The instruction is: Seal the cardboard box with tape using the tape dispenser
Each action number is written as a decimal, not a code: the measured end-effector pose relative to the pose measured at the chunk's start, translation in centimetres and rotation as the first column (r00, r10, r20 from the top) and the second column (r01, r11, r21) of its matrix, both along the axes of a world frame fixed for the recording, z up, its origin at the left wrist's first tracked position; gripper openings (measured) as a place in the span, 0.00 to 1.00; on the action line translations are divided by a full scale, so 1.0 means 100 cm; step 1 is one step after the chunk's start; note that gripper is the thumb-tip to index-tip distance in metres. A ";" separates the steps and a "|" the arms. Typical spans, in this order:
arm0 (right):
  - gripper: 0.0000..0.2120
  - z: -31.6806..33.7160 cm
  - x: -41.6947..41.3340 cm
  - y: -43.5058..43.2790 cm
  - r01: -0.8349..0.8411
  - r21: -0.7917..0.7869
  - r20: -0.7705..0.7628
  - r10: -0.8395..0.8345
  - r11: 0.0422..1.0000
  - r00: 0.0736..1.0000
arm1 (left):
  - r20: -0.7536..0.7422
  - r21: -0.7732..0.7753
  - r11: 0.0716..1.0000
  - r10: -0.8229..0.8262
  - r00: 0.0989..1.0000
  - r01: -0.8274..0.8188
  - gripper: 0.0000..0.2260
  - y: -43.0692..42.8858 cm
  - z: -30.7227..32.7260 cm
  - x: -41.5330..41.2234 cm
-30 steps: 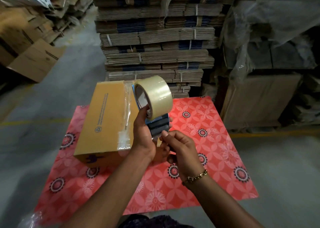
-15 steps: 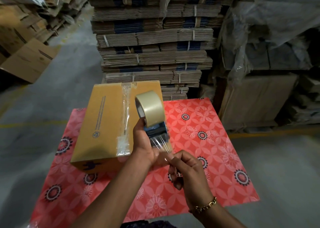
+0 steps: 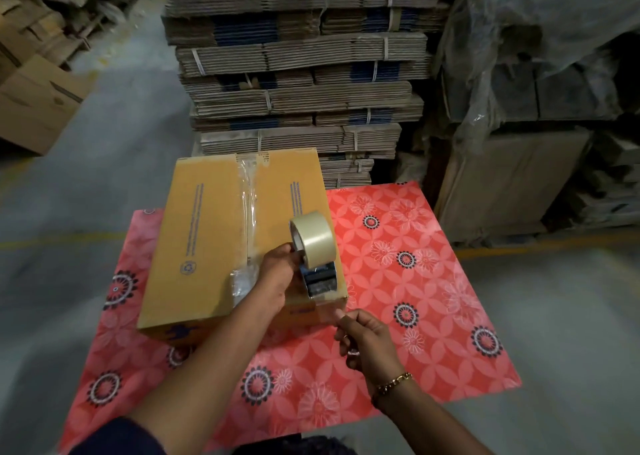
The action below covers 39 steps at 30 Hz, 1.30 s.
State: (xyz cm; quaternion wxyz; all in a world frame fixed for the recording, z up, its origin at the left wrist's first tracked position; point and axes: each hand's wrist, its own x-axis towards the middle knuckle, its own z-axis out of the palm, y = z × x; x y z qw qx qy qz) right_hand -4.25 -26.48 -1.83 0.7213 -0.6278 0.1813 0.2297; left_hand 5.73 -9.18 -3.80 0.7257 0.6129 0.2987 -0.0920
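Gripping the tape dispenser [image 3: 317,267] over the near right corner of the cardboard box [image 3: 221,243], the left hand [image 3: 277,278] is wrapped around it. Just nearer, the right hand [image 3: 367,340] seems to pinch the clear tape end. Box sits on a red floral mat [image 3: 398,298].

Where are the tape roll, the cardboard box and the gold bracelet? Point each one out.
tape roll [image 3: 317,240], head view, on its outer wound face.
cardboard box [image 3: 204,233], head view, on the bare left top flap.
gold bracelet [image 3: 394,383], head view, on the chain at the right wrist.
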 end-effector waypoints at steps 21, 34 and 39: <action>0.10 -0.023 0.005 0.007 0.000 0.013 -0.079 0.001 1.000 0.997 | 0.334 0.888 0.450 -0.484 0.809 -0.097 0.12 0.014 -0.032 -0.097; 0.15 -0.018 0.007 0.010 -0.057 0.058 -0.091 0.062 0.997 0.994 | 0.361 0.853 0.519 -0.506 0.783 -0.057 0.02 -0.013 -0.033 -0.109; 0.22 -0.013 0.016 -0.003 -0.098 0.107 0.012 0.098 0.989 0.995 | 0.366 0.781 0.625 -0.445 0.818 -0.009 0.03 -0.008 -0.037 -0.109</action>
